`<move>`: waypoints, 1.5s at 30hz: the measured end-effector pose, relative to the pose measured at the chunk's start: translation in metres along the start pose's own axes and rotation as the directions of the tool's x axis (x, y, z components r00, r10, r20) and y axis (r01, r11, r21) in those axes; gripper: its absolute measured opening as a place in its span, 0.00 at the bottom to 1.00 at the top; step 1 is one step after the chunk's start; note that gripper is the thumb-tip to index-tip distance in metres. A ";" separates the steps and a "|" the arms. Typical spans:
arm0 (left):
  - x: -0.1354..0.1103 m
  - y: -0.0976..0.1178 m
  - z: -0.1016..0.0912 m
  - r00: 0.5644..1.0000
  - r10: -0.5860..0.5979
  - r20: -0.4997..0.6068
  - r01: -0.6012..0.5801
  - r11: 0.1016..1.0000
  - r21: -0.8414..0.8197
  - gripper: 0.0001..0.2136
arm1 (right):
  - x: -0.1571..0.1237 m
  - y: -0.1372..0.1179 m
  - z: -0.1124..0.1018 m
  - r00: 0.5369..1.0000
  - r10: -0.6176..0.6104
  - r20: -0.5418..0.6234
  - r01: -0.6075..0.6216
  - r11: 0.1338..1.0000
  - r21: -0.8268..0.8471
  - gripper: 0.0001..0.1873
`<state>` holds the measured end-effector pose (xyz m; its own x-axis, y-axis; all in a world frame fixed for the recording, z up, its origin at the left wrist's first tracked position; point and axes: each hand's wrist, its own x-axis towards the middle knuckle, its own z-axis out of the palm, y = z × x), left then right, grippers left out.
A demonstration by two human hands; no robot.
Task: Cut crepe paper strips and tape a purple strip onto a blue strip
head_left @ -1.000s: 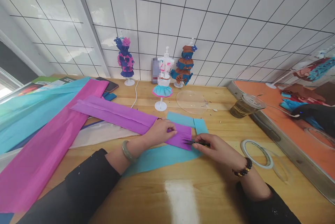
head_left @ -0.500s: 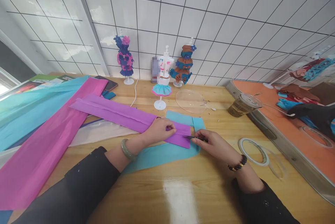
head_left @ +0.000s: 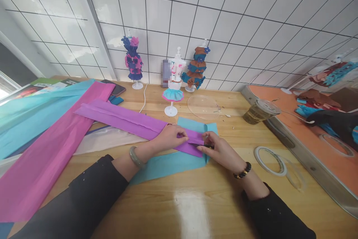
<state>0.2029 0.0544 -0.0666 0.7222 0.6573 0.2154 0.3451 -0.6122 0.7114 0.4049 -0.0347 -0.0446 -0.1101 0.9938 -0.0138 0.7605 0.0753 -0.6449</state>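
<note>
A long folded strip of purple crepe paper point(head_left: 125, 119) lies across the wooden table point(head_left: 195, 201), its right end over a light blue sheet point(head_left: 170, 163). My left hand point(head_left: 169, 137) pinches the purple strip near that end, fingers closed on it. My right hand point(head_left: 219, 151) grips small dark scissors point(head_left: 200, 144), whose blades sit in the strip's end edge. The two hands almost touch.
Wide magenta paper point(head_left: 50, 149) and cyan paper point(head_left: 36, 114) lie at left. Three small dress-form figures point(head_left: 173, 80) stand by the tiled wall, with a clear lid point(head_left: 203, 107), a drink cup point(head_left: 260, 111), a tape roll point(head_left: 270, 156). Another person's dark sleeve point(head_left: 335, 121) rests on an orange tray at right.
My right hand has slid left with the scissors, pushing the blades farther into the purple strip's end. My left hand has stayed pinching the strip.
</note>
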 end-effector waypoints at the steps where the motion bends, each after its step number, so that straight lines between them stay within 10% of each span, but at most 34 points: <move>1: 0.000 0.000 0.000 1.000 0.003 0.001 -0.003 1.000 0.001 0.08 | 0.001 0.000 0.001 1.000 0.001 0.001 -0.001 1.000 -0.005 0.21; 45: 0.001 0.010 0.001 1.000 -0.017 -0.026 0.018 0.998 0.056 0.09 | 0.011 -0.013 0.006 1.000 0.008 0.028 -0.005 0.991 -0.132 0.23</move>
<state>0.2070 0.0486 -0.0601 0.7006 0.6785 0.2207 0.3909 -0.6238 0.6768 0.3905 -0.0254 -0.0408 -0.1217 0.9917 -0.0407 0.8391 0.0809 -0.5380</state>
